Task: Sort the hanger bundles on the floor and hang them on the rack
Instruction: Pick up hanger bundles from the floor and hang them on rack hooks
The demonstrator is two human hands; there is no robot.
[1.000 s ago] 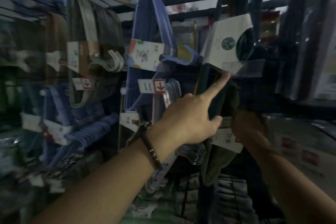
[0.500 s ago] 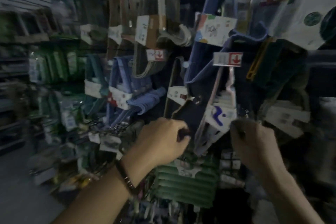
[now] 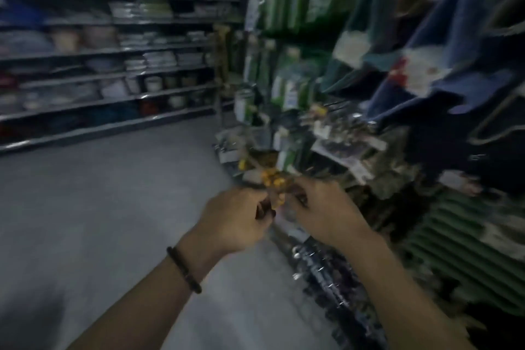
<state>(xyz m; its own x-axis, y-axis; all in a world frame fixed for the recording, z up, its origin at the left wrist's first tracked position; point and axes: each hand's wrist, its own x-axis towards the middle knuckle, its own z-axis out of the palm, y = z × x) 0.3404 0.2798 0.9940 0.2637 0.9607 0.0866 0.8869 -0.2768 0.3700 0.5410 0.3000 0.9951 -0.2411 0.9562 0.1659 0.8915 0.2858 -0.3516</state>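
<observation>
Both hands meet at the middle of the blurred head view. My left hand (image 3: 238, 220) and my right hand (image 3: 322, 212) have curled fingers and together pinch a small yellow-and-brown packet (image 3: 272, 183) low in front of the rack. What the packet is I cannot make out. Blue hanger bundles (image 3: 443, 85) with white labels hang on the rack at the upper right. A green hanger bundle (image 3: 466, 253) lies low at the right.
The grey floor (image 3: 99, 207) spreads out to the left. Long shelves (image 3: 113, 71) of stacked goods line the far left wall. Green packets (image 3: 287, 37) hang on the rack's left end, with more small goods on hooks below.
The view has swung left and down, away from the hanging blue bundles. Both hands dropped from the bundles and now hold a small yellow-and-brown packet together.
</observation>
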